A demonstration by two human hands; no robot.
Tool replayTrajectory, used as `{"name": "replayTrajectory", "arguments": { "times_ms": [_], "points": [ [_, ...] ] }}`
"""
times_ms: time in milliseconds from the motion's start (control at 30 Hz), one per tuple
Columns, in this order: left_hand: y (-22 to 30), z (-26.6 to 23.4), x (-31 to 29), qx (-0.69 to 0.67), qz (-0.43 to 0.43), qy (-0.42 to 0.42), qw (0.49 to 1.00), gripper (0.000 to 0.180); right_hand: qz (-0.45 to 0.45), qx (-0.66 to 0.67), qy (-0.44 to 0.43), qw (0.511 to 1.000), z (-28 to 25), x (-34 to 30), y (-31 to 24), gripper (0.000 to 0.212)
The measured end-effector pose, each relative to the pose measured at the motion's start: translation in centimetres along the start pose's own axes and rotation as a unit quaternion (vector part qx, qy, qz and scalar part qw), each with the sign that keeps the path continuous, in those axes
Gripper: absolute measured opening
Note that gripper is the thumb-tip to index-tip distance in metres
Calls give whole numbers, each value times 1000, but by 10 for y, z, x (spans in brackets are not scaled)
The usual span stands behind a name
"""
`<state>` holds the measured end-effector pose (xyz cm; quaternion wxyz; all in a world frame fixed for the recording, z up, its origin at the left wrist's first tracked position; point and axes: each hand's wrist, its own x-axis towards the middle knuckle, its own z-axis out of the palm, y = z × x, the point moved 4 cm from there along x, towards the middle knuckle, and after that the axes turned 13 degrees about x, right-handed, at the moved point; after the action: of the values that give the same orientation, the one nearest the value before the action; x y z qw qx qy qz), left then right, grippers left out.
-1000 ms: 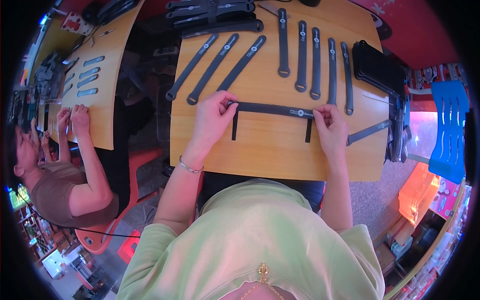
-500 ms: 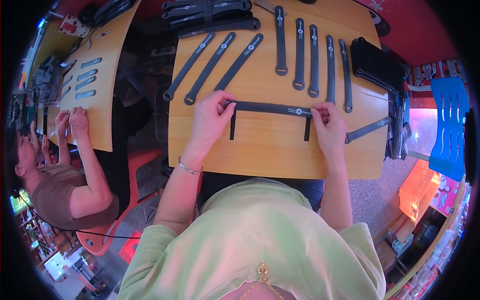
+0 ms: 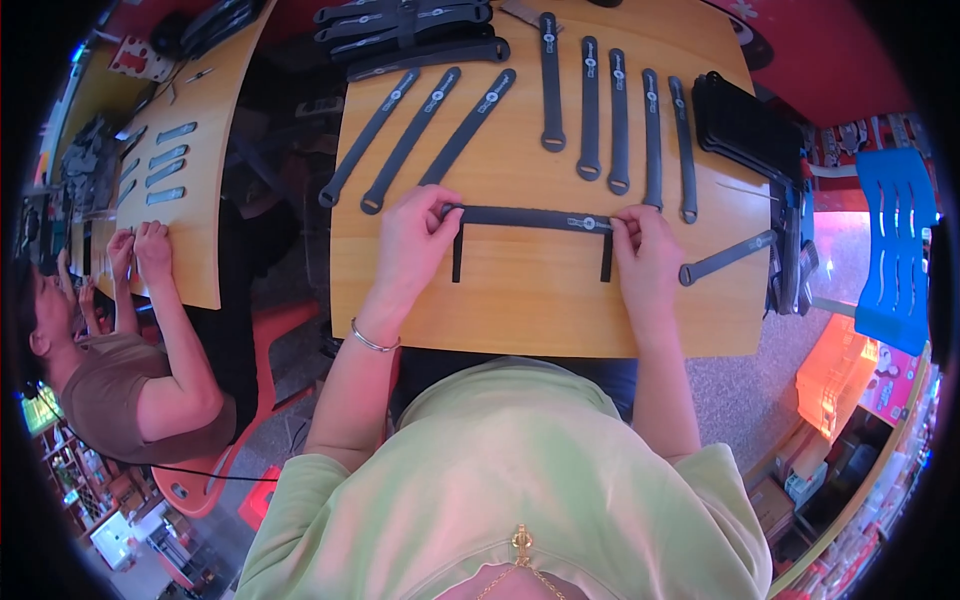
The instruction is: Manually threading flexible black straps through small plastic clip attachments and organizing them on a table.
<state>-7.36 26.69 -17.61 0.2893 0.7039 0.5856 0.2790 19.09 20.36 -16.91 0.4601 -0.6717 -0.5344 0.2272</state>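
A dark grey strap point(image 3: 520, 217) with white print lies stretched crosswise between my hands over the table. My left hand point(image 3: 420, 232) pinches its left end, and my right hand point(image 3: 645, 250) grips the right end between thumb and fingers. Below the strap, two short black strips point(image 3: 457, 255) run toward me on the wood, one near each end. Beyond my hands, several like straps point(image 3: 552, 90) with a slot at one end are laid out in a row. A single strap point(image 3: 728, 258) lies slanted to the right of my right hand.
The wooden table point(image 3: 480, 320) carries a pile of bundled dark straps point(image 3: 410, 30) at the far left and a stack of black flat pieces point(image 3: 745, 125) at the right. Left, a co-worker point(image 3: 150, 390) sits at another table point(image 3: 205, 230) with similar straps. A blue slotted chair back point(image 3: 892, 250) stands at right.
Both hands keep their hold on the strap's ends, with hardly any shift over the table. The whole view has moved slightly.
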Motion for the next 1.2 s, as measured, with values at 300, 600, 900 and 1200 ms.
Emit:
{"name": "replayTrajectory", "arguments": {
  "times_ms": [300,600,900,1200],
  "points": [
    [10,-6,-2,62,42,21,997,15,74,8,-11,997,-59,10,-24,24],
    [32,-20,-14,81,67,66,992,34,-22,-272,-187,944,-130,14,8,36],
    [101,24,-62,-56,182,-107,976,45,-40,-151,-291,944,-81,-11,-23,20],
    [78,22,-65,-169,175,-145,959,25,-53,21,-325,944,-31,-29,-75,21]
  ]
}}
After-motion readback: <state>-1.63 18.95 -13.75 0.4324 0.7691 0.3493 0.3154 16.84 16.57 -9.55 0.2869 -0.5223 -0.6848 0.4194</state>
